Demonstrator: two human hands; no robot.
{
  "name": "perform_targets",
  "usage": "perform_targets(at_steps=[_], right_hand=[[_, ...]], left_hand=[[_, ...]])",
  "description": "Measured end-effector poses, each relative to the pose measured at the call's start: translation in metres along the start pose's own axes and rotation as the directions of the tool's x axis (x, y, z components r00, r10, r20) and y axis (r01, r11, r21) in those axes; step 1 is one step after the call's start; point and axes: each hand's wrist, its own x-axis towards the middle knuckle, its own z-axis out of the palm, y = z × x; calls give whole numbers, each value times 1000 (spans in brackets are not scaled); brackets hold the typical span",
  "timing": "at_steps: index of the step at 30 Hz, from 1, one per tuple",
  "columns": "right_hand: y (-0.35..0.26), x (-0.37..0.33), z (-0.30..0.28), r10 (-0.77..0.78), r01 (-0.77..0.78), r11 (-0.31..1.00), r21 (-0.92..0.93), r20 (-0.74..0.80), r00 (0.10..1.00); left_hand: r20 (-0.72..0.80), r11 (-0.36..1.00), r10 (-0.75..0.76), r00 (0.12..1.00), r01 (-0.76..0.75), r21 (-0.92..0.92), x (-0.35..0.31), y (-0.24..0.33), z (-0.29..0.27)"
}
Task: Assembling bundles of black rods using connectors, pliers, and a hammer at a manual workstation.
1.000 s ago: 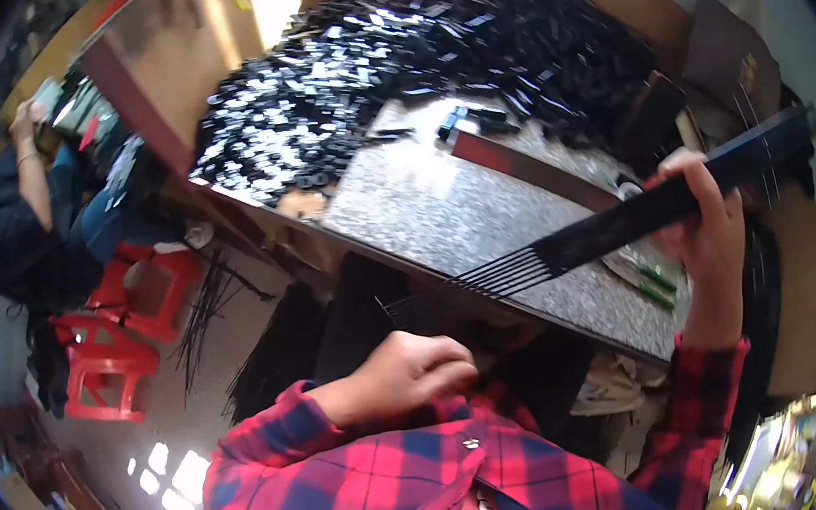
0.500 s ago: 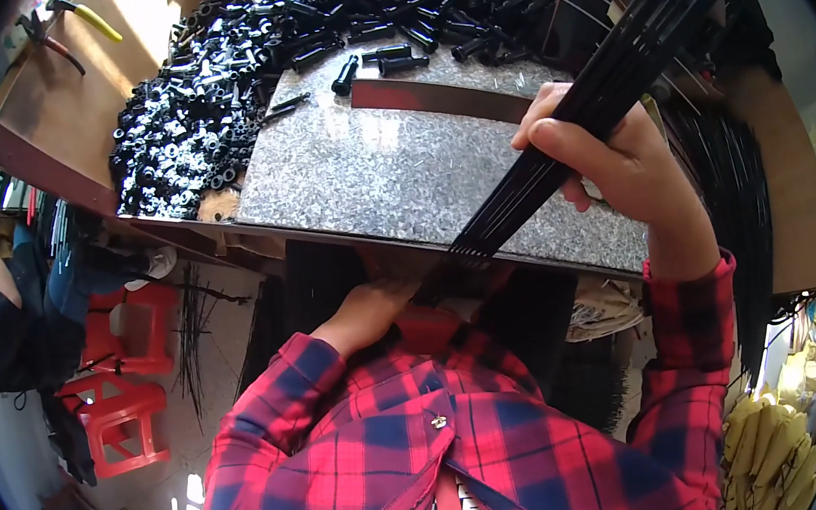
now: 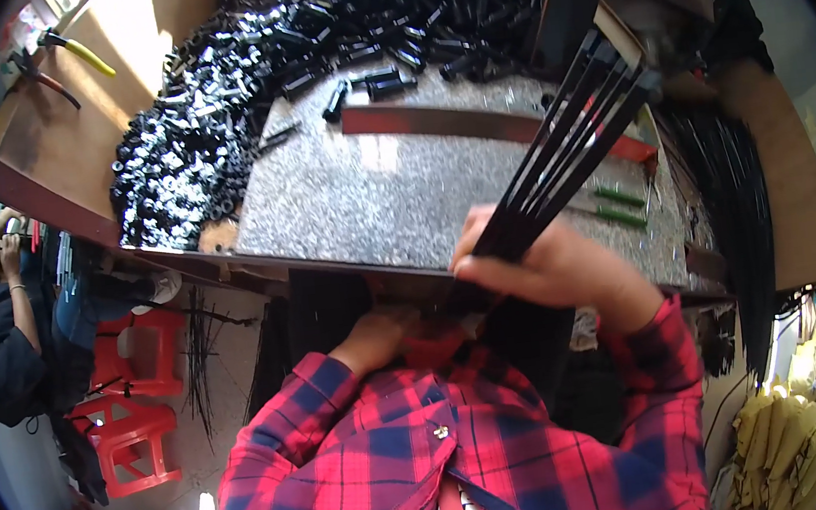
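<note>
Right hand (image 3: 538,265) clasps black strips (image 3: 533,202) at worktop (image 3: 342,202) edge: squeeze firmly against splaying. Left hand (image 3: 380,337) outside edge: grip unclear.

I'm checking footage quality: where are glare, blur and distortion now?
Head view, upper left: sunlight bleaches the brown wooden panel; head view, centre: pale glare marks the grey speckled stone tabletop, and the right grip looks slightly blurred; head view, rim: fisheye bending, black corners.

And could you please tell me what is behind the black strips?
The speckled tabletop and a long bar show behind the black strips in the right hand; what they cover is hidden.
</note>
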Motion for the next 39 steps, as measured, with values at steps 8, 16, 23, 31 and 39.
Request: perform_targets(at_steps=[8,16,23,31,39], right_hand=[[39,-6,45,-50,49,995,82,7,999],[31,-8,47,-38,36,997,64,29,999],[17,-12,62,-103,81,981,175,121,987],[13,-26,62,-5,-14,969,248,79,997],[-6,-6,71,397,-104,570,815,-163,903]], left_hand=[[384,923,-293,876,364,-125,32,42,-101],[-153,880,-120,981,34,-473,62,117,-263],[-535,842,72,842,-339,-421,100,169,-285],[-339,787,237,910,-385,-482,102,172,-272],[-349,772,253,902,-405,-490,92,181,-266]])
